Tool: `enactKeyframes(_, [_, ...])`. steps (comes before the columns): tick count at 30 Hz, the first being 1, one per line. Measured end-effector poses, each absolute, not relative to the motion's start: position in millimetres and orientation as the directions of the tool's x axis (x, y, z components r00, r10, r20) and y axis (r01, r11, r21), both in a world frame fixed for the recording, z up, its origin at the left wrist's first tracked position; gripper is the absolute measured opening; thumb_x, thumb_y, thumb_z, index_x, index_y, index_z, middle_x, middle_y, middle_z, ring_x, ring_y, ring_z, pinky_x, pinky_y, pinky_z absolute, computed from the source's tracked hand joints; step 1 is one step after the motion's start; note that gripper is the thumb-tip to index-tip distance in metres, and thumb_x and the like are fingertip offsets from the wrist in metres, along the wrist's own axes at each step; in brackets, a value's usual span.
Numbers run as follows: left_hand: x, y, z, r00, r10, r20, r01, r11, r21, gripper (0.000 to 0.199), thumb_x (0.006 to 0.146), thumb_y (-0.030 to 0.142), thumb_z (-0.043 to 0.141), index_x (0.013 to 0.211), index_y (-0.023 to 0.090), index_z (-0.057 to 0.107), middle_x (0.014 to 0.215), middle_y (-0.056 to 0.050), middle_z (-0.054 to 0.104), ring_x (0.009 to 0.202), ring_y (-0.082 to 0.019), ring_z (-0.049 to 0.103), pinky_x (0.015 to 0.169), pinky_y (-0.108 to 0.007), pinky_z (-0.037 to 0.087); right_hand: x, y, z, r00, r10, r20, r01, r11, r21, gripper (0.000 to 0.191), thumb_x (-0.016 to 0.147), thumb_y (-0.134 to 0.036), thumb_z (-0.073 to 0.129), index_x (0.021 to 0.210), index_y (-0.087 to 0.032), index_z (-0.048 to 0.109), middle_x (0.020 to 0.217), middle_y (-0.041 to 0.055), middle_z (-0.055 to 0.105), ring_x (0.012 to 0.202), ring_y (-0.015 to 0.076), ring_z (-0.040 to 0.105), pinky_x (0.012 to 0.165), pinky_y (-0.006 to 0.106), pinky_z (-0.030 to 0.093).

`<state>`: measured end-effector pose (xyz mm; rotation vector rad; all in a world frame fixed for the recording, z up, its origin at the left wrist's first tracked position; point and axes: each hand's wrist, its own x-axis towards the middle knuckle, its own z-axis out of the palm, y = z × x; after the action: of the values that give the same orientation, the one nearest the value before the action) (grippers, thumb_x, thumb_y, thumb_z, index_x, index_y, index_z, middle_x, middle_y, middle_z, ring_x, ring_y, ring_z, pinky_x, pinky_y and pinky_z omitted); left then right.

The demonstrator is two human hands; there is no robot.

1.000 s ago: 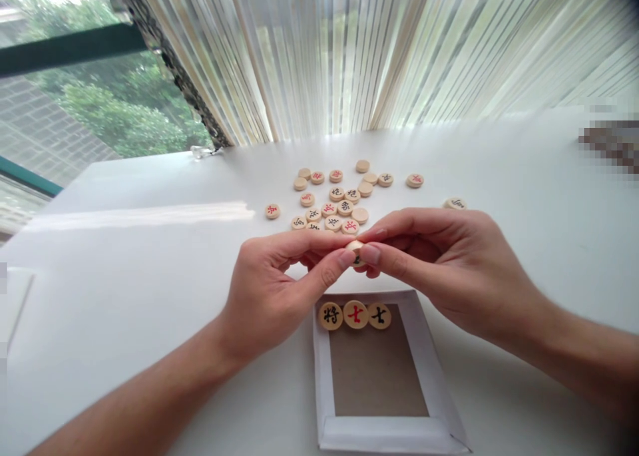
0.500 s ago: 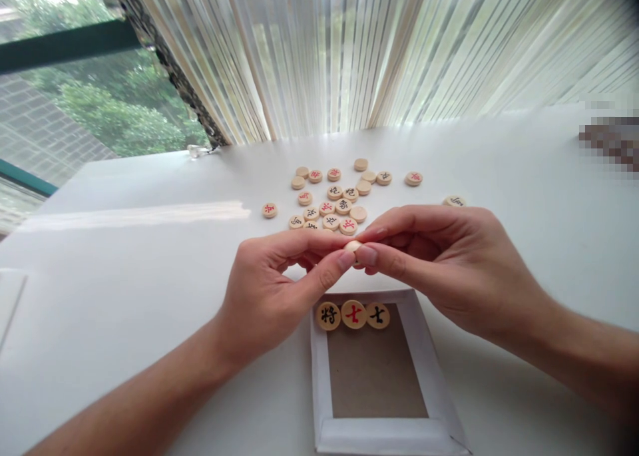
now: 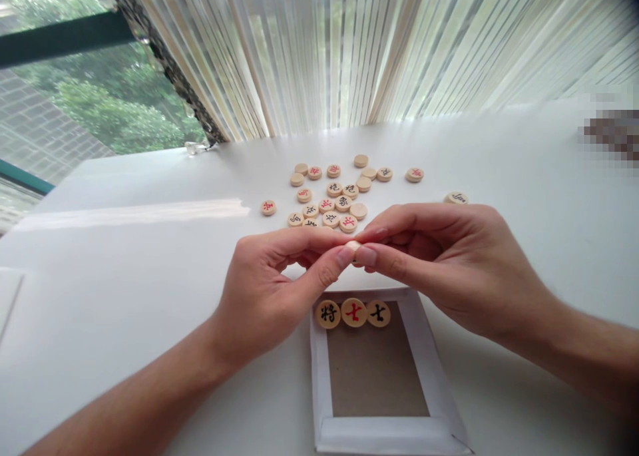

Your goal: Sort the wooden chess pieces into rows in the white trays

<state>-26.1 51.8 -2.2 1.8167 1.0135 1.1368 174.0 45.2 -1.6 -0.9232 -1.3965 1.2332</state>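
Observation:
Between the fingertips of both hands is a pale wooden xiangqi piece [image 3: 354,247], mostly covered by thumbs and fingers. My left hand [image 3: 282,283] pinches it from the left, and my right hand [image 3: 439,263] pinches it from the right. Just below them lies a shallow white cardboard box [image 3: 382,436] with a brown bottom. Along its far edge sit three pieces in a row: one with a black character [image 3: 328,314], one with a red character [image 3: 354,313] and another in black [image 3: 378,314].
Beyond my hands, several loose xiangqi pieces [image 3: 327,205] lie scattered on the white table [image 3: 124,276], some face down. One piece [image 3: 456,198] lies off to the right, behind my right hand. A striped curtain [image 3: 319,56] and a window border the table's far side.
Both hands keep their hold on the piece in nearly the same spot. The view has shifted very slightly; the box and scattered pieces stay put.

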Motion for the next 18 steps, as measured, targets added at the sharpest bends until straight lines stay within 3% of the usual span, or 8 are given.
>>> enactKeyframes(8, [-27.6,51.4,-1.5,0.344,0.886,0.312,0.186,-0.39,0.902,0.017,0.094,0.014,0.076,0.102,0.022,0.088,0.077,0.0,0.082,0.066,-0.011,0.074,0.06,-0.015,0.06,173.2,44.9,-1.8,-0.198,0.966,0.164,-0.143,0.137,-0.98,0.017,0.073,-0.022,0.099,0.085,-0.023,0.087,0.084,0.0027,0.084,0.078,0.0163,0.08,0.072,0.018,0.068])
enactKeyframes(12, [-27.9,51.1,-1.1,0.362,0.893,0.267,0.146,-0.337,0.93,0.023,0.095,0.012,0.073,0.11,0.022,0.087,0.09,-0.002,0.085,0.076,-0.011,0.076,0.064,-0.013,0.06,174.3,45.8,-1.9,-0.216,0.969,0.123,-0.192,0.081,-0.978,0.018,0.074,-0.018,0.098,0.088,-0.023,0.088,0.084,0.002,0.085,0.077,0.0132,0.08,0.071,0.014,0.065])
enactKeyframes(18, [-27.9,51.1,-1.9,0.382,0.901,0.203,0.073,-0.249,0.966,0.025,0.096,0.013,0.073,0.116,0.022,0.086,0.095,-0.004,0.086,0.078,-0.011,0.076,0.067,-0.013,0.062,176.1,46.1,-2.2,-0.248,0.968,0.047,-0.237,-0.014,-0.971,0.02,0.072,-0.017,0.098,0.089,-0.023,0.088,0.087,0.003,0.085,0.077,0.0125,0.079,0.072,0.014,0.065])
